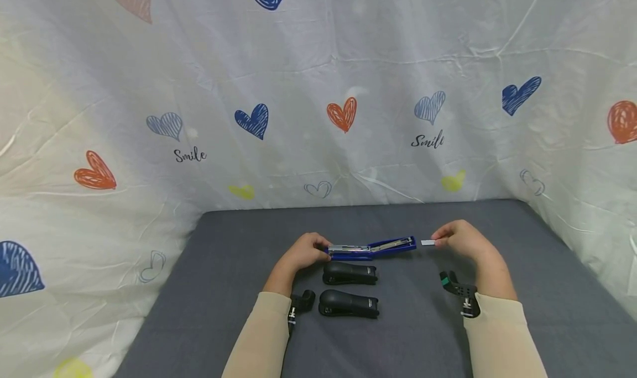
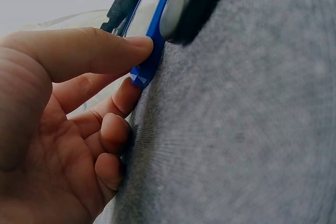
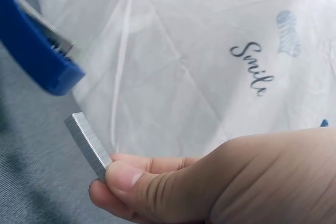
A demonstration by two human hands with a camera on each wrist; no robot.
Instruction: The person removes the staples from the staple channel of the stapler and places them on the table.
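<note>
A blue stapler (image 1: 370, 250) lies opened out flat on the grey cloth, its metal magazine showing. At its left end, my left hand (image 1: 304, 251) pinches it between thumb and fingers; the left wrist view shows the thumb on the blue stapler's end (image 2: 152, 59). Past the stapler's right end, my right hand (image 1: 465, 239) holds a short strip of staples (image 1: 428, 242) by one end, apart from the stapler. In the right wrist view the silver strip of staples (image 3: 86, 142) sticks out from between thumb and fingers, below the blue stapler tip (image 3: 47, 66).
Two black staplers lie in front of the blue one: the nearer black stapler (image 1: 348, 304) and the farther black stapler (image 1: 350, 273). A grey cloth (image 1: 398, 345) covers the table. Behind it hangs a white curtain (image 1: 298, 79) printed with hearts.
</note>
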